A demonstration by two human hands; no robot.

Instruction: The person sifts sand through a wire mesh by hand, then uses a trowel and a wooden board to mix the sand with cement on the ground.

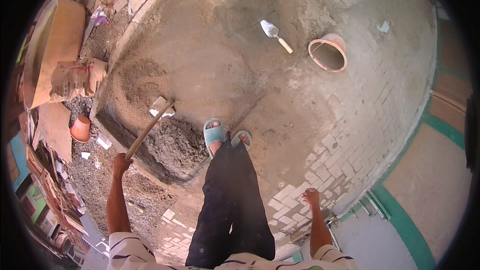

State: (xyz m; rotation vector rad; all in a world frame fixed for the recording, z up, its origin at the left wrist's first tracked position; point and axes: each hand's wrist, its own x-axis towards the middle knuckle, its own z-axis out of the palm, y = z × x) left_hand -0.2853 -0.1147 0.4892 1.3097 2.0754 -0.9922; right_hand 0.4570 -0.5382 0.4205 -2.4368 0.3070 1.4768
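My left hand (121,163) is wrapped round the end of the wooden handle of a hoe (148,134). Its pale metal blade (159,106) rests at the edge of a heap of brown sand (135,82), beside a mound of wet grey mortar (179,149). Off to my right side, my right hand (310,197) hangs over the paving with its fingers curled in and nothing visible in them. Farther ahead a trowel (270,30) with a pale handle lies on the ground, and an orange bucket (340,43) stands to its right.
My sandalled feet (215,132) stand by the mortar. A low kerb (112,137) edges the mix on the left. Beyond it are a large tan round container (62,37), paper sacks (75,80), a small orange bucket (80,129) and rubble. Pavers (330,157) lie to the right.
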